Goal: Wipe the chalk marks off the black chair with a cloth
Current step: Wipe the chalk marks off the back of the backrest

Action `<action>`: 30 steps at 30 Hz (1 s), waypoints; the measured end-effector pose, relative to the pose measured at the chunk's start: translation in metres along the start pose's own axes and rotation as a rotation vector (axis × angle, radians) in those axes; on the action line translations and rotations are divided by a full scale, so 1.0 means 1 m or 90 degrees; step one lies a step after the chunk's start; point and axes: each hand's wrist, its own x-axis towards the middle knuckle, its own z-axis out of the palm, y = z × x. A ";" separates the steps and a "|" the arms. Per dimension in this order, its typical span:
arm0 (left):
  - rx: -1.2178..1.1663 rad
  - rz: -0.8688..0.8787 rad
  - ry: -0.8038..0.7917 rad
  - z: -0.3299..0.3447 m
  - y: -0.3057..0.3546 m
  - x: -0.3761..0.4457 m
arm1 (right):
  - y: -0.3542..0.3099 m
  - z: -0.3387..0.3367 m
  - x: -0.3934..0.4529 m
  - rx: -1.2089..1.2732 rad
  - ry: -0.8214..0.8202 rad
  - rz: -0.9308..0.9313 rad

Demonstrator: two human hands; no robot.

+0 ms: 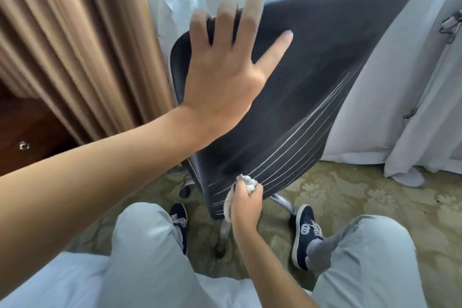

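Right hand (pixel 246 201) grips a bunched white cloth (pixel 246 181), fingers curled round it, wad pressed against the lower back of the chair (pixel 300 77). Loose cloth end hangs down left of the wrist. Cloth sits right at the near end of the chalk marks (pixel 300 147), a set of thin white lines fanning from the lower left of the backrest up toward its right edge. A few short lines also show below the cloth near the bottom edge.

Left hand (pixel 225 77) is flat and open, fingers spread and straight, palm on the upper left of the backrest, fingertips reaching past its top rim. Whether the fingers hook over the rim cannot be told.

Chair is black, backrest facing the camera, tilted. Chrome base legs (pixel 282 201) and a caster (pixel 185 191) show beneath it on patterned carpet (pixel 362 195).

Person's knees in light grey trousers (pixel 140 245) sit either side of the chair, dark blue shoes (pixel 306 232) on the carpet. Brown curtain (pixel 75 45) at left, white sheer curtain (pixel 400 107) behind and right of the chair. Dark wood furniture (pixel 25 137) with a metal knob at far left.
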 end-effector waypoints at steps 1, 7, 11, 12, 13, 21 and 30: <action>0.007 0.000 0.001 0.002 0.000 -0.002 | -0.006 0.003 0.007 0.056 0.026 0.013; -0.048 -0.035 0.044 0.006 0.006 0.005 | 0.015 0.088 -0.038 0.032 -0.107 0.068; -0.056 0.001 0.082 0.006 -0.001 0.001 | 0.062 0.112 -0.055 -0.073 -0.280 0.146; -0.073 0.000 0.086 0.006 -0.003 0.001 | 0.064 0.108 -0.052 -0.039 -0.256 0.158; -0.083 0.001 0.087 0.007 -0.004 0.001 | 0.064 0.098 -0.045 -0.006 -0.226 0.166; -0.100 0.006 0.095 0.006 -0.001 0.002 | -0.087 -0.029 0.026 0.203 0.096 -0.213; -0.129 -0.015 0.060 0.012 -0.009 -0.002 | 0.012 0.085 -0.027 -0.144 -0.037 -0.141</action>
